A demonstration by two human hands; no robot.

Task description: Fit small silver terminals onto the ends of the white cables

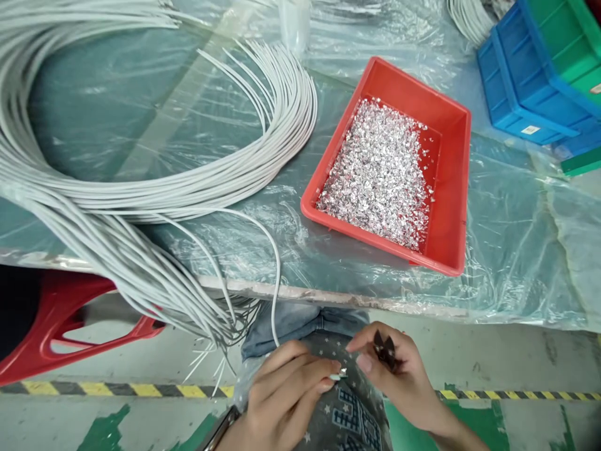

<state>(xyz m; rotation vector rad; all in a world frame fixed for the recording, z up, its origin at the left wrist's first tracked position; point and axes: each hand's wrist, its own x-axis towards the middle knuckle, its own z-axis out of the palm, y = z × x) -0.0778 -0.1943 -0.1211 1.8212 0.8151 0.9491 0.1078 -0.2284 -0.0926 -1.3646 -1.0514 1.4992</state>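
My left hand pinches a thin white cable close to its end. The cable's stripped tip, with a bit of shiny foil, pokes out past the fingertips. From that hand the cable arcs up over the table edge to a big coil of white cables on the left. To the right, my right hand holds small dark cutters in the palm, their jaws apart and pointing up. The thumb and index finger of this hand are near the cable tip but not touching it. The cutter handles are hidden by the hand.
A red plastic tray with many silvery foil scraps stands on the plastic-covered table. Blue bins are stacked at the upper right. Loose cable ends hang over the front edge beside a red chair.
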